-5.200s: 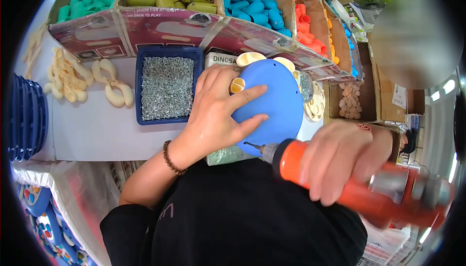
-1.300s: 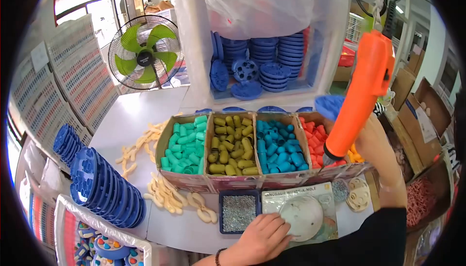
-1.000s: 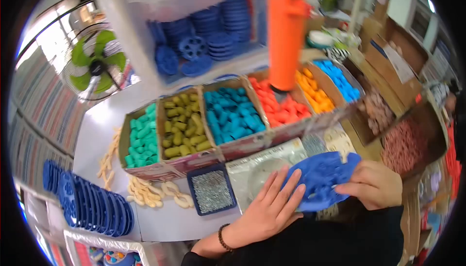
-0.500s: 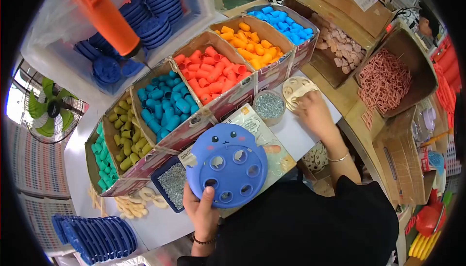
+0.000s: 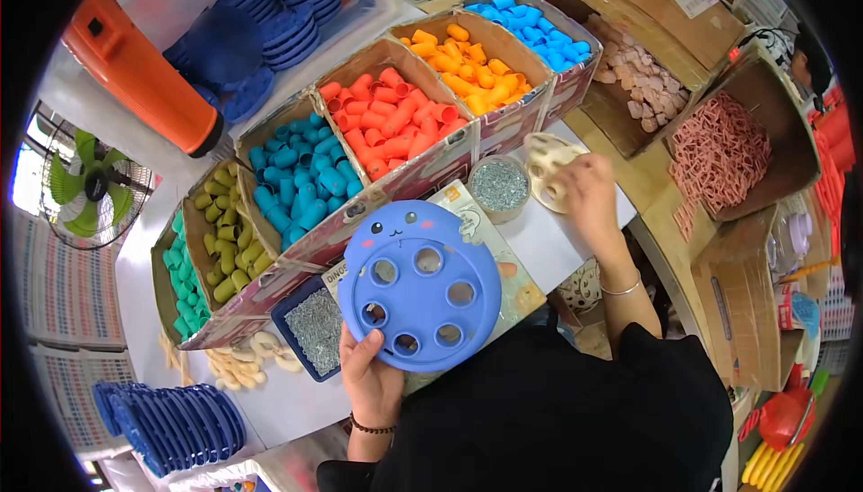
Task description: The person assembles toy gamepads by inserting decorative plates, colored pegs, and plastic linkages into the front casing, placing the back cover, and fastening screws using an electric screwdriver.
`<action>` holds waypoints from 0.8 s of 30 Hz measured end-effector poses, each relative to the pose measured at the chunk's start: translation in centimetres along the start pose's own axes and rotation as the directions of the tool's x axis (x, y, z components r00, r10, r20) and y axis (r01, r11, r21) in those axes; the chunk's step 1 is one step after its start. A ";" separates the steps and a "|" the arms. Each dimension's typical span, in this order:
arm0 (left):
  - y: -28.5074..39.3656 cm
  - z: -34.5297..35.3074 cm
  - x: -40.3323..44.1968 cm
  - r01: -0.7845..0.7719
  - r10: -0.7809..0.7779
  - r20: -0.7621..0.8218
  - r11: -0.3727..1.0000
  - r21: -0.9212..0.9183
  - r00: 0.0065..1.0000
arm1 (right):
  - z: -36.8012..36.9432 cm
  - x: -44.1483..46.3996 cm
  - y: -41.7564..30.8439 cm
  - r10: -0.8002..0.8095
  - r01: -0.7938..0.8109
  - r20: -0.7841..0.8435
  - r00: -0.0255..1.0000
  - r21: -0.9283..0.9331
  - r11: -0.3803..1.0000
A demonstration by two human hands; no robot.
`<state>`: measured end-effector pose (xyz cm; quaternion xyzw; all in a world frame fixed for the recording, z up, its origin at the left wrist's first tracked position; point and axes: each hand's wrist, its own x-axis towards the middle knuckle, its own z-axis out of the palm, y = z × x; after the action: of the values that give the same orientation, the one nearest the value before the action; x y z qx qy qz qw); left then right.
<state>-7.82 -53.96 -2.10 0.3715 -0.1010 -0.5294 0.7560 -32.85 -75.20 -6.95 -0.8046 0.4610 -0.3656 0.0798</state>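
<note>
My left hand (image 5: 370,375) grips the lower left rim of a blue round plastic toy panel (image 5: 418,290), with the thumb on its front. The panel has several round holes and a cartoon animal face at the top. At the right, my right hand (image 5: 591,197) has its fingers curled at the right edge of a cream plastic piece with round holes (image 5: 542,161). The fingertips are partly hidden there. Close by stands a round tub of small metal screws (image 5: 500,188). Behind the blue panel lies a printed card or booklet (image 5: 503,263), partly covered.
Cardboard bins hold red (image 5: 391,119), orange (image 5: 467,70), teal (image 5: 301,182), olive (image 5: 238,249) and other coloured plastic caps. An orange electric screwdriver (image 5: 139,70) hangs upper left. A dark tray of screws (image 5: 316,330) and stacked blue parts (image 5: 175,425) stand lower left. Pink pieces (image 5: 724,155) fill a right-hand box.
The blue panel has turned slightly anticlockwise in my left hand. My right hand has shifted a little at the cream piece, which now appears narrower. The screwdriver appears lower and further left.
</note>
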 end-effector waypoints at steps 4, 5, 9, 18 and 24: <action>0.1 -0.1 -0.3 0.009 -0.009 0.003 1.000 -0.028 1.000 | -2.9 1.7 0.0 0.030 0.005 -0.506 0.862 0.069 0.998; 0.1 -0.1 -0.3 0.019 -0.019 0.015 0.999 -0.042 1.000 | -3.8 1.4 -0.6 0.420 -0.266 -0.312 0.852 0.432 0.862; 0.1 0.1 -0.4 0.043 -0.043 -0.007 0.998 -0.050 0.999 | -4.9 1.9 -4.1 0.419 -0.103 -0.175 0.891 0.820 0.563; 0.3 -0.1 -0.5 0.071 -0.071 0.010 0.997 -0.030 0.997 | -3.0 1.7 -8.9 0.211 -0.371 0.330 0.920 0.907 0.198; -0.5 0.2 -0.6 0.045 -0.044 0.034 0.998 -0.046 0.998 | -1.1 -0.3 -12.2 -0.007 -0.650 0.653 0.757 0.752 -0.113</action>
<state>-8.52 -53.60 -2.14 0.3470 -0.0926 -0.5543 0.7509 -25.33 -67.85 -0.59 -0.4124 0.2202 -0.3413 0.8155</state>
